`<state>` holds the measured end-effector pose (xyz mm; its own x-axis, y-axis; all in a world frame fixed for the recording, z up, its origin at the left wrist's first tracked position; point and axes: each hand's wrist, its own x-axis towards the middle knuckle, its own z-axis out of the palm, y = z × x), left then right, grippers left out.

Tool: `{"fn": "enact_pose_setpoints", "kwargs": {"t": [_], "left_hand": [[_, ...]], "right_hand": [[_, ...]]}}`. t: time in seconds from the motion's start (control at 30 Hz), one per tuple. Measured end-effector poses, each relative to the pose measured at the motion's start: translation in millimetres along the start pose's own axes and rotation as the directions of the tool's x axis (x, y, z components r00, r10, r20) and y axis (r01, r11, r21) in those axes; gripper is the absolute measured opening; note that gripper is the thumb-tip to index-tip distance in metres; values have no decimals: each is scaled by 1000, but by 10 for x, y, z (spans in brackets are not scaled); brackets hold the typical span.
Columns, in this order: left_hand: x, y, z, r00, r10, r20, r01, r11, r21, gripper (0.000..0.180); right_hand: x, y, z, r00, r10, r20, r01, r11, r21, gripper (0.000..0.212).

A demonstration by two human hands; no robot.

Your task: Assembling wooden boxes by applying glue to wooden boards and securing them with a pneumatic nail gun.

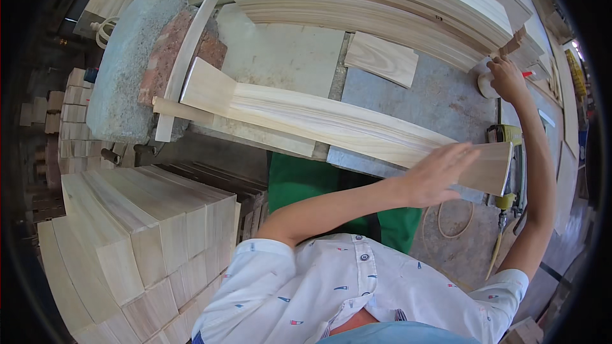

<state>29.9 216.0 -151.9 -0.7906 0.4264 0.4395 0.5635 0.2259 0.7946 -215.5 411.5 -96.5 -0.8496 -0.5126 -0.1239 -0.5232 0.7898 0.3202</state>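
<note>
A long pale wooden piece point(331, 121) lies across the bench in front of me, with an upright panel point(207, 86) at its left end and another panel point(489, 169) at its right end. Over the right end, my left hand point(440, 175) is stretched out, fingers straight and nearly flat beside that panel. My right hand point(508, 81) reaches to the far right, its fingers bent around a white bottle point(487, 86) whose red tip point(528, 74) shows on the hand's other side. Most of the bottle is hidden by the hand.
Long boards point(357, 3) are stacked along the far side. A small flat board point(382, 59) lies on the bench. At left stand a concrete block point(131, 57), a brick point(172, 48) and a curved strip point(188, 57). A greenish air tool point(507, 134) sits right; stacked wood point(140, 236) fills the lower left.
</note>
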Motion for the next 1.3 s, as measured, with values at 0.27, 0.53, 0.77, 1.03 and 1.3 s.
{"fn": "enact_pose_setpoints", "kwargs": {"t": [0.27, 0.53, 0.77, 1.03, 1.3], "left_hand": [[-1349, -26, -1577, 835, -409, -368, 488, 860, 150, 30], [-1583, 38, -2052, 785, -353, -509, 518, 824, 228, 28], [-1485, -529, -2167, 928, -187, -322, 354, 714, 604, 40], [-1737, -918, -2994, 948, -122, -295, 319, 413, 853, 36], [-1699, -930, -3118, 956, -144, -256, 286, 264, 921, 31]], "right_hand": [[-898, -115, -689, 867, 190, -461, 111, 828, 549, 17], [-1106, -429, -1485, 905, 256, -340, -61, 869, 491, 21], [-1104, -133, -1153, 883, 324, -340, -16, 744, 668, 31], [-2544, -749, -26, 888, 451, 89, -160, 121, 980, 44], [-2209, -1400, 208, 790, 528, 313, -447, 146, 882, 42]]}}
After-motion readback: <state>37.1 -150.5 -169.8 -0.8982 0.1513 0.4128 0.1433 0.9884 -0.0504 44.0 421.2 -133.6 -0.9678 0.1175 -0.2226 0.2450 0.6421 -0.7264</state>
